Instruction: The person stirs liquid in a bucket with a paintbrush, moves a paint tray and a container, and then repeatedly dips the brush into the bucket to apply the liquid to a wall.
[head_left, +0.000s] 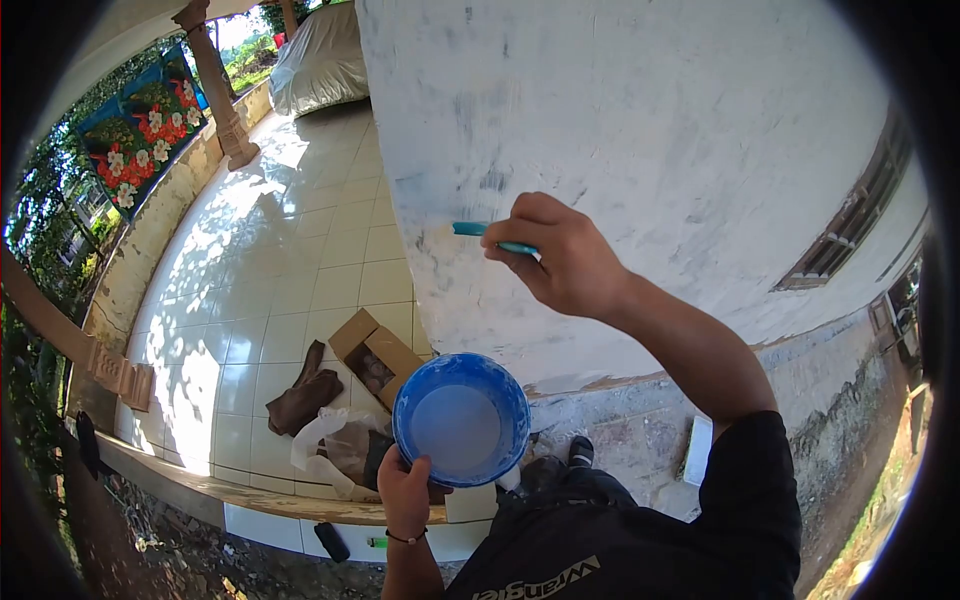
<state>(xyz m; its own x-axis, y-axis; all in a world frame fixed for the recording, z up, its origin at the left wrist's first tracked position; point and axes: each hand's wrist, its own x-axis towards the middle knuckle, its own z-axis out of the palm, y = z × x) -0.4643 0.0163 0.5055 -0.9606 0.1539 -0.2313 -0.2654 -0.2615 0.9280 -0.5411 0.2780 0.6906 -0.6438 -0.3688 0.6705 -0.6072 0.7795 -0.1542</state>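
Note:
My left hand (405, 497) grips the rim of a blue bucket (403, 415), thumb over the edge. Whitish liquid paint (456, 427) fills the lower part of the bucket, and smears of it coat the inner wall. My right hand (565, 250) is raised in front of the wall, its fingers closed on a teal-handled paintbrush (470, 229). The brush's bristles cannot be made out. Behind that hand stands the wall (640, 120), patchy white with grey marks showing through.
An open cardboard box (395, 350), a brown cloth or bag (303, 392) and a clear plastic bag (345, 445) lie on the tiled floor (290, 270) beside the bucket. A white container (698, 450) stands at right. A barred window (845, 235) is in the wall.

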